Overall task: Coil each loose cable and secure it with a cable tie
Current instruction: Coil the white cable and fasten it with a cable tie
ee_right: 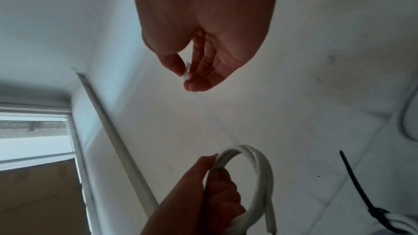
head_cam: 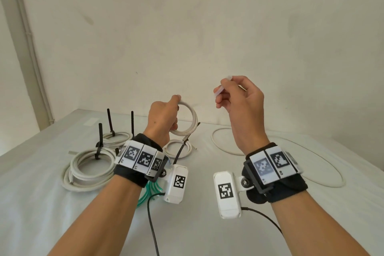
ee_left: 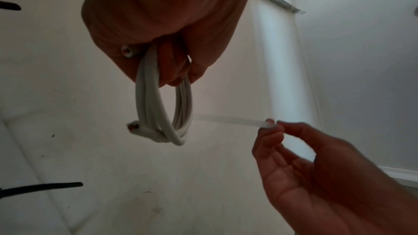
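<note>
My left hand grips a small coil of white cable and holds it up above the table; the same coil hangs from the fingers in the left wrist view, both cut ends showing. My right hand is raised to the right of it and pinches a clear white cable tie between thumb and fingertips. The tie stretches from that pinch toward the coil; its far end is blurred. Its head shows at my right fingertips.
On the white table lie three white coils bound with black ties: a large one, one behind, a small one. A loose white cable loops at the right. Green tubing sits under my left wrist.
</note>
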`<state>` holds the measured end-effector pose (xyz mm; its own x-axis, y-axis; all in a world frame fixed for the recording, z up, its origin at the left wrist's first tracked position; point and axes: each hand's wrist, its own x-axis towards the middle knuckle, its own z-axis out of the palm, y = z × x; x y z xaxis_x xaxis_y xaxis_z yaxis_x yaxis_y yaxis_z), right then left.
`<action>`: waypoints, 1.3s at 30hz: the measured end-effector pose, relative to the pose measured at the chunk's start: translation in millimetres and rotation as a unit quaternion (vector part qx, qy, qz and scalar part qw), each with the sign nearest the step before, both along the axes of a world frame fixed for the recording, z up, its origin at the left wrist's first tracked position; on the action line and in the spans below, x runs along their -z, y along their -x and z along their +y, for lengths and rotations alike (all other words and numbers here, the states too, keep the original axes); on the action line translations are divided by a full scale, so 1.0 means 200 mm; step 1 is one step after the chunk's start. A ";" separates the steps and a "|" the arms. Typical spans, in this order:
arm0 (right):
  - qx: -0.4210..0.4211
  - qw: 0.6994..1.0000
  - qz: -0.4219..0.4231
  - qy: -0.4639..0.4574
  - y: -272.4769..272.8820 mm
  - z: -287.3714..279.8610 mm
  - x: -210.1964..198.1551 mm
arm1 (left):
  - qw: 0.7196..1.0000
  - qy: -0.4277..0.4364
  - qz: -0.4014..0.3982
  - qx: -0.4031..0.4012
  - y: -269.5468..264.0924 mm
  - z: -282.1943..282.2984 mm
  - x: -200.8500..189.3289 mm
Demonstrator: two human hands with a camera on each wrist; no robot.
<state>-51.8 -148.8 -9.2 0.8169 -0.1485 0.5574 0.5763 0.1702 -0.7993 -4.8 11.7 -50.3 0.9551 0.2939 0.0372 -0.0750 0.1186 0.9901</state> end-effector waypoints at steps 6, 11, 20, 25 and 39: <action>-0.009 0.999 -0.023 0.026 0.03 0.04 0.01 | 1.000 -0.006 -0.013 -0.013 -0.01 -0.02 0.02; 0.011 0.992 0.003 0.122 -0.02 0.06 0.09 | 0.999 0.037 -0.022 0.000 0.03 -0.06 0.00; -0.056 0.988 0.023 0.142 -0.04 0.00 0.13 | 0.994 0.049 -0.041 0.089 0.07 -0.09 0.00; -0.054 0.985 0.056 0.151 -0.05 -0.03 0.13 | 0.988 0.008 -0.103 0.116 0.07 -0.09 0.01; 0.027 0.978 0.100 0.183 -0.09 -0.10 0.11 | 0.965 -0.133 -0.175 0.143 0.10 -0.16 0.02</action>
